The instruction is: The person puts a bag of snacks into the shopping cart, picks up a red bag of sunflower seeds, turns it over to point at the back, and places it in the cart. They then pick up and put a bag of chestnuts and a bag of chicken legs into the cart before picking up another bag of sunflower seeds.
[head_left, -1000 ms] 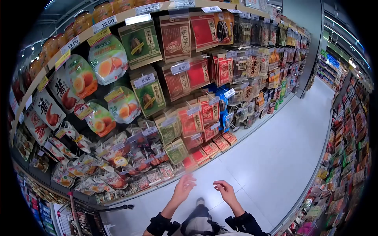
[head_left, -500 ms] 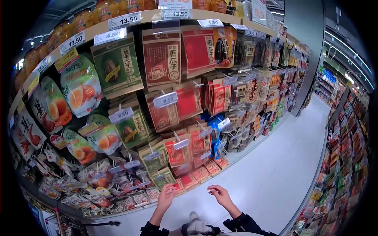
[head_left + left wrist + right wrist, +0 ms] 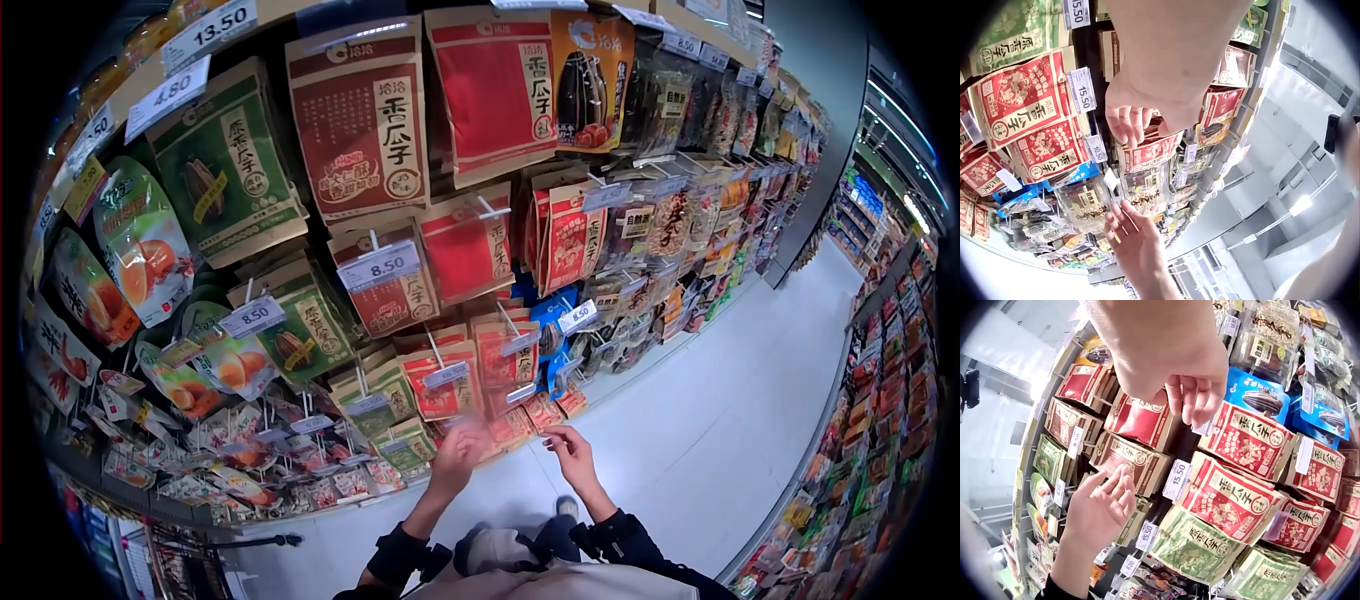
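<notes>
Red packets (image 3: 436, 398) hang on pegs (image 3: 433, 345) ahead of left hand (image 3: 459, 458), presumably for easy picking; right hand (image 3: 573, 456) apart, both empty.

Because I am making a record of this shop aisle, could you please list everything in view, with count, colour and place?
Red packets: many, red and tan, rack centre
Brown-red packets: several, brown-red, upper centre
Green packets: several, green and tan, left of brown-red ones
Orange packet: one, orange and black, top row
Blue packets: at least two, blue, beside red packets
Fruit pouches: several, green and white, rack's left
Clear packets: many, mixed, farther along
Price tags: many, white, along rack
Opposite shelves: mixed colours, right edge
Floor: pale, aisle
Sleeves: two, black, bottom
Left hand: one, bare, before lower packets
Right hand: one, bare, beside left
</notes>
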Action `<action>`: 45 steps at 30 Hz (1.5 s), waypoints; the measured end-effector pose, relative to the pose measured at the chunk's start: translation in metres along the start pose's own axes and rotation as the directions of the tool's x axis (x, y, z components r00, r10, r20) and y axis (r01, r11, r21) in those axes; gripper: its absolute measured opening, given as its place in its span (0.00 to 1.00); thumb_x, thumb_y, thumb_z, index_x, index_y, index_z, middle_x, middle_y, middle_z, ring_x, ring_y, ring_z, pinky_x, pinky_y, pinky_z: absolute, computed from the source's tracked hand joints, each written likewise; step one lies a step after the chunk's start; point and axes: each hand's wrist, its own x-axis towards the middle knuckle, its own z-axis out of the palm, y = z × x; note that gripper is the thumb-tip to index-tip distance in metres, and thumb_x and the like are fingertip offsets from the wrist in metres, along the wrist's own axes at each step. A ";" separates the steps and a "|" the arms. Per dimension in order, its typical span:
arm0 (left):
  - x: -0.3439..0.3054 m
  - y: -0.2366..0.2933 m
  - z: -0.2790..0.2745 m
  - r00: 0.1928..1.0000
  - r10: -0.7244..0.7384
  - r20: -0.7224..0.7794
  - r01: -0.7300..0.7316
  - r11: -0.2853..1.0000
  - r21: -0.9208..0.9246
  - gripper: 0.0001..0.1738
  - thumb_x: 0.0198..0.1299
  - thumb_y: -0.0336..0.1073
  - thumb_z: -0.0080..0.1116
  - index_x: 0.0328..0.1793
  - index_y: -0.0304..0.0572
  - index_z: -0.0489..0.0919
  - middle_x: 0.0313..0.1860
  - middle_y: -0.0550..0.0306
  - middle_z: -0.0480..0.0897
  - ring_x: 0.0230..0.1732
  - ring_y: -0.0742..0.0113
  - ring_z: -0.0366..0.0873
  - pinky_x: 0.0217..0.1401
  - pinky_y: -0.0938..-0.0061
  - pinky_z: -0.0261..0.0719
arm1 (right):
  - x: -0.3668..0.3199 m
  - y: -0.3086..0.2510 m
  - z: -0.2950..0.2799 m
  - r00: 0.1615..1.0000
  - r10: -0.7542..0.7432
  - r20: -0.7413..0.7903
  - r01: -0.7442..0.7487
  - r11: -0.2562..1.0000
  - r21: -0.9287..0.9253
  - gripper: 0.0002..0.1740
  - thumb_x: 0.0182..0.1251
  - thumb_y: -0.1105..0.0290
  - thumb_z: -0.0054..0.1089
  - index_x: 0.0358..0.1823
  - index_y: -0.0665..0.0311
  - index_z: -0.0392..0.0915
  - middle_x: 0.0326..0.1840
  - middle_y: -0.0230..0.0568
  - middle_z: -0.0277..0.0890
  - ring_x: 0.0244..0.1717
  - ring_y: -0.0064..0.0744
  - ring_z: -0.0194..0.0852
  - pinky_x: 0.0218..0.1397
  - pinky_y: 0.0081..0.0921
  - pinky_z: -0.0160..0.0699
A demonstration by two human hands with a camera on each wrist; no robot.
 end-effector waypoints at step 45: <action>0.292 0.047 0.150 0.904 0.252 -0.344 -0.146 0.941 0.306 0.24 0.46 0.34 0.64 0.48 0.34 0.70 0.41 0.54 0.78 0.41 0.72 0.75 0.46 0.79 0.73 | 0.210 0.006 -0.199 0.908 -0.148 0.393 0.098 0.985 0.145 0.10 0.64 0.74 0.44 0.44 0.68 0.71 0.39 0.34 0.73 0.37 0.18 0.70 0.40 0.14 0.69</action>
